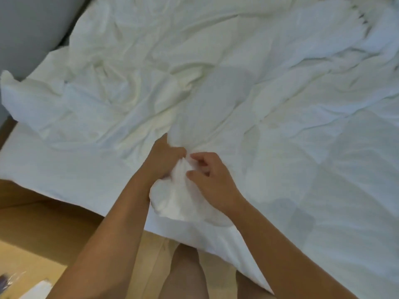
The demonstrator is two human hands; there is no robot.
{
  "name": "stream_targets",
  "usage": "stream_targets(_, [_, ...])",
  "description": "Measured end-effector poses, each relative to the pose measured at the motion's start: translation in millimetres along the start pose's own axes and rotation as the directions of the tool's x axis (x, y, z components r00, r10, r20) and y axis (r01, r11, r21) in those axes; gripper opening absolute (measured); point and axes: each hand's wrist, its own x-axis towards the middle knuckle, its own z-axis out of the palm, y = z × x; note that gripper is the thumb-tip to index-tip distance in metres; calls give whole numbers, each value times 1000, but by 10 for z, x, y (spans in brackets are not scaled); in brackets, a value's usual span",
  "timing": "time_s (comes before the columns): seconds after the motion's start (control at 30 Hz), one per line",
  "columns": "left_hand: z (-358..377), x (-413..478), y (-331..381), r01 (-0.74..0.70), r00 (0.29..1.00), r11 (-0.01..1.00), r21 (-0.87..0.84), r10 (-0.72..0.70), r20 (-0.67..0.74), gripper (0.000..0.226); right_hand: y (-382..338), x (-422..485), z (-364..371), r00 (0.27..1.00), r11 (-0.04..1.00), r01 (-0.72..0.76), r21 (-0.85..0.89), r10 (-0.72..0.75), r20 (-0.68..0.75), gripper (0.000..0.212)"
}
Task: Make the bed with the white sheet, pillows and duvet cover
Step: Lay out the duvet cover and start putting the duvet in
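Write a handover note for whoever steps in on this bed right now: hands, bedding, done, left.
Left hand: grips a bunched wad of white fabric at the near bed edge.
Right hand: fingers curled, pinching the same wad.
White bedding lies crumpled across the whole bed; whether it is sheet or duvet cover cannot be told.
A flat white layer shows at the near left edge.
Done: bedding is on the bed.
Left: spreading, smoothing, pillows; none are clearly in view.

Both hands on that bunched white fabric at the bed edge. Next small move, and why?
Probably draw the bunched white fabric back toward the near edge and spread it flat. The left hand grips the gather and the right hand pinches it beside the left, while the crumpled white bedding beyond is heavily creased and lies unevenly across the bed.
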Motion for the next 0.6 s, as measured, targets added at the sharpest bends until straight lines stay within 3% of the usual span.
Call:
stream_targets(0.1, [320, -250, -134, -157, 976, 986, 54, 147, 158, 26, 134, 119, -149, 909, 999, -48, 11, 48, -414, 46])
stream_targets(0.17, [552, -477, -203, -152, 954, 988, 3, 146, 262, 24, 186, 274, -358, 797, 970, -135, 201, 227, -560, 69])
stream_targets(0.2, [644, -565, -232, -116, 952, 992, -46, 125, 281, 23, 222, 339, -487, 777, 919, -139, 369, 332, -535, 83])
stream_targets(0.27, [803, -693, -274, -78, 955, 993, -92, 101, 279, 29, 354, 357, -709, 813, 771, -178, 612, 465, -349, 103])
stream_targets(0.33, [973, -808, -269, -140, 961, 990, 16, 132, 244, 26, 539, 205, -805, 832, 636, -389, 666, 554, -44, 112])
stream_targets(0.37, [1063, -860, -236, -181, 958, 980, 83, 157, 238, 22, 643, 107, -820, 816, 585, -478, 655, 571, 85, 106])
stream_targets(0.43, [1250, -953, -130, -238, 949, 959, 155, 196, 247, 19, 800, -69, -873, 825, 521, -491, 698, 534, 182, 64])
stream_targets(0.5, [1449, -1022, -14, -278, 941, 946, 166, 234, 244, 20, 884, -200, -1011, 866, 526, -381, 760, 492, 92, 24])
stream_targets(0.6, [1860, -1165, 141, -349, 923, 916, 196, 300, 242, 24, 984, -497, -1354, 865, 571, -271, 775, 497, -64, 21])
